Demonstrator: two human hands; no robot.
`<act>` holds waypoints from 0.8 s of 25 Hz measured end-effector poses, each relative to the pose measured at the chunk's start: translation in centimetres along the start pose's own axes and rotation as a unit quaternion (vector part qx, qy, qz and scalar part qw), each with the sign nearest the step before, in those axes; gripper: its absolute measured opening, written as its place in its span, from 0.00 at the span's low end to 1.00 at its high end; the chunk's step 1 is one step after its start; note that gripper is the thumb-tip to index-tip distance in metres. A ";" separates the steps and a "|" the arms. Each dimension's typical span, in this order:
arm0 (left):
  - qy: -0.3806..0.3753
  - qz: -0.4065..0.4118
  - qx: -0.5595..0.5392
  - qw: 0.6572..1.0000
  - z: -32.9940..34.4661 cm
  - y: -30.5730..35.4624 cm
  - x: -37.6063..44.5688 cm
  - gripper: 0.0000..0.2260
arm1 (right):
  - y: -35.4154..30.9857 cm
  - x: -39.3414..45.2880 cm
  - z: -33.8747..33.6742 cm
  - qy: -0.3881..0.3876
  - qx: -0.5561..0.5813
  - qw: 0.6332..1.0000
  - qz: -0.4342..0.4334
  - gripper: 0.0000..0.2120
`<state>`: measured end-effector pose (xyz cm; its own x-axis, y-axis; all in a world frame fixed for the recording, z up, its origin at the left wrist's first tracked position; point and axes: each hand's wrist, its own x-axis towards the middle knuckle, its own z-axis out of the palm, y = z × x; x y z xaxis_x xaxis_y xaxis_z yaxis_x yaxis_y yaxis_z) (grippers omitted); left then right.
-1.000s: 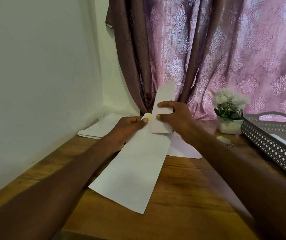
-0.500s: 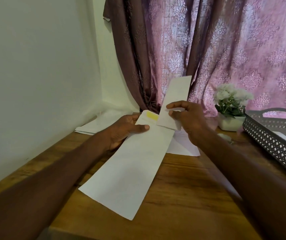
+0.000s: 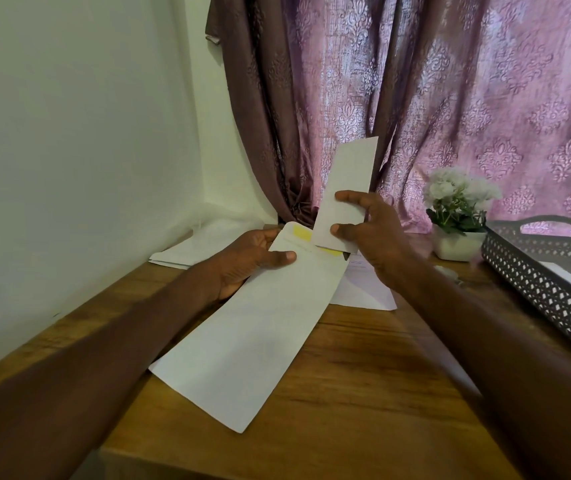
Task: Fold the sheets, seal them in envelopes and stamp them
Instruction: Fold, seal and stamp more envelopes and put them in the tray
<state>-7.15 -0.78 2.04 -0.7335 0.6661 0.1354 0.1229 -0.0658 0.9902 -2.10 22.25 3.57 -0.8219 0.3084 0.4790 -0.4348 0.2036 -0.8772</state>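
The left hand [image 3: 254,256] pinches a long white envelope [image 3: 253,327] near its open far end, thumb pressed on the top face and fingers curled underneath. The envelope slants from that hand down toward the near edge of the wooden tabletop [image 3: 353,375]; whether its near corner rests on the wood or hangs just above it cannot be told. At the far end the flap [image 3: 299,233] stands open, showing a yellow strip along its inner side.

The right hand [image 3: 369,230] holds a folded sheet [image 3: 346,192] upright and slightly tilted, thumb on the near face low down and forefinger curled over the sheet higher up. The sheet's lower edge sits right at the envelope's mouth, overlapping the yellow strip; whether it has entered the opening cannot be told. Its upper end stands against the curtain [image 3: 415,98].

Behind the hands, more white paper [image 3: 363,289] lies flat on the tabletop, partly covered by the envelope. Another pile of white sheets [image 3: 190,249] lies in the far left corner against the wall [image 3: 69,133]. To the right stands a small white pot of white flowers [image 3: 457,209], and beside it a dark perforated tray [image 3: 547,292] with a handle, holding something pale and flat inside.
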 end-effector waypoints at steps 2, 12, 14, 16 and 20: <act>-0.001 -0.001 -0.001 1.000 0.0 0.0 0.0 0.18 | 0.0 0.1 -0.2 -0.010 0.018 1.000 0.017 0.26; -0.009 -0.009 0.003 1.000 -0.1 -0.2 0.2 0.19 | 0.5 1.2 -1.4 -0.055 0.107 0.990 0.079 0.27; -0.006 -0.006 0.011 1.000 -0.1 -0.2 0.2 0.19 | 0.4 1.3 -1.4 -0.050 0.119 0.989 0.077 0.27; -0.004 -0.006 0.015 1.000 0.0 -0.2 0.2 0.19 | 0.3 1.1 -1.3 -0.052 0.095 0.991 0.072 0.27; -0.014 -0.009 0.023 1.000 -0.2 -0.2 0.3 0.18 | 0.2 0.5 -1.3 -0.051 0.033 0.997 0.039 0.27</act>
<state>-7.51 -0.72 1.87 -0.7171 0.6871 0.1166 0.1415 -0.0202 0.9897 -2.07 23.63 3.68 -0.8859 0.2231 0.4068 -0.3894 0.1193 -0.9133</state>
